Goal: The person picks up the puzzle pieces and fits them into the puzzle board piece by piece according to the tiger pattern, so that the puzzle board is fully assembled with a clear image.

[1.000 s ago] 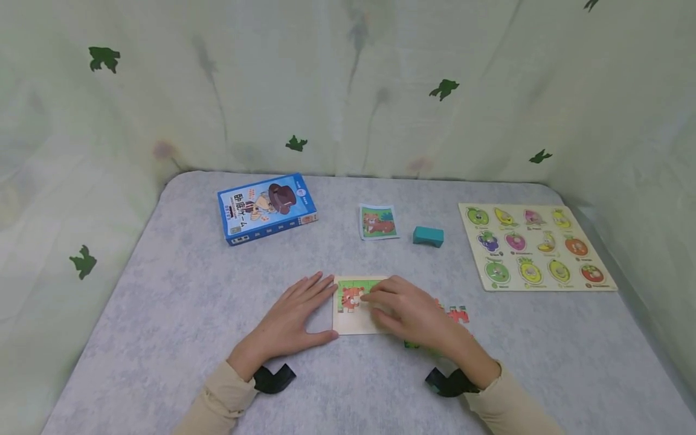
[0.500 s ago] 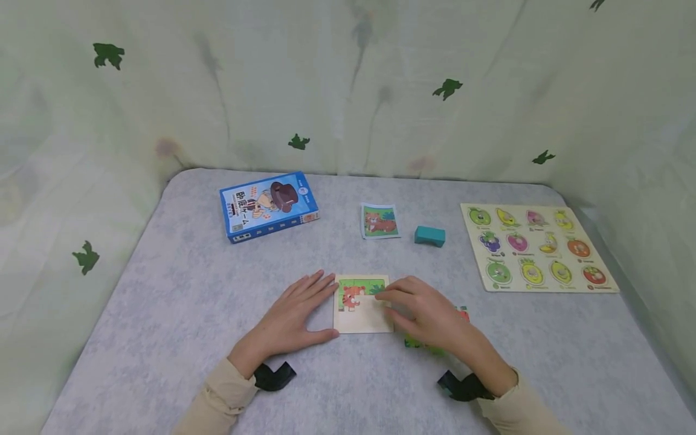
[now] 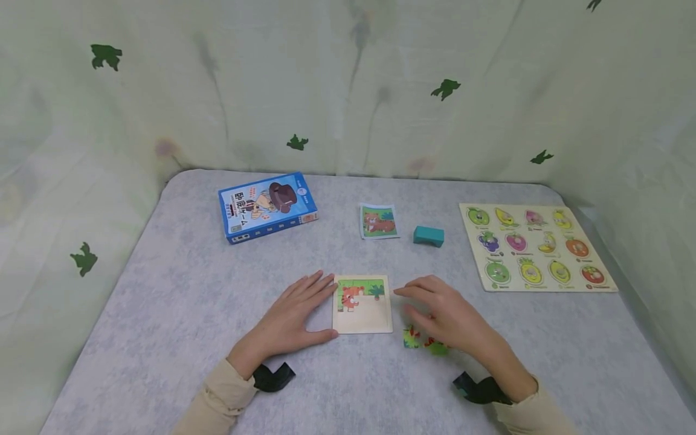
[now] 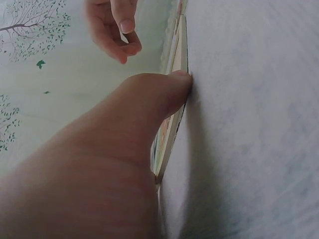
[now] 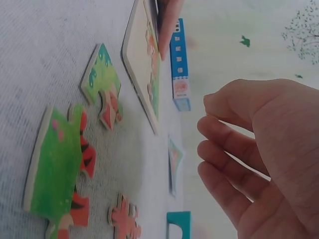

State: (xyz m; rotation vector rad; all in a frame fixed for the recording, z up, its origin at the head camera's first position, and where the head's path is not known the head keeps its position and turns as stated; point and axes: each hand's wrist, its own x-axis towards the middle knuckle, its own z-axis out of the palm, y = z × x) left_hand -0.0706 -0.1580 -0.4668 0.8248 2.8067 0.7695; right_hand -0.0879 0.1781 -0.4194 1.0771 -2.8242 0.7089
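A small wooden puzzle tray lies before me, its upper part and left side filled with green and orange animal pieces. My left hand rests with spread fingers at the tray's left edge; in the left wrist view its thumb touches the tray's side. Right of the tray, my right hand hovers with loosely bent fingers and nothing between them. Below it lie loose jigsaw pieces: a green one with red and black parts, a green one with a reddish tip and an orange one. The hand partly hides them in the head view.
At the back stand a blue card-game box, a bear picture card and a teal block. A fruit puzzle board lies at the right. Pale curtains enclose the table.
My right hand has moved right, off the tray and over the loose pieces. A green plant piece now shows at the tray's upper right. The left hand has stayed in place.
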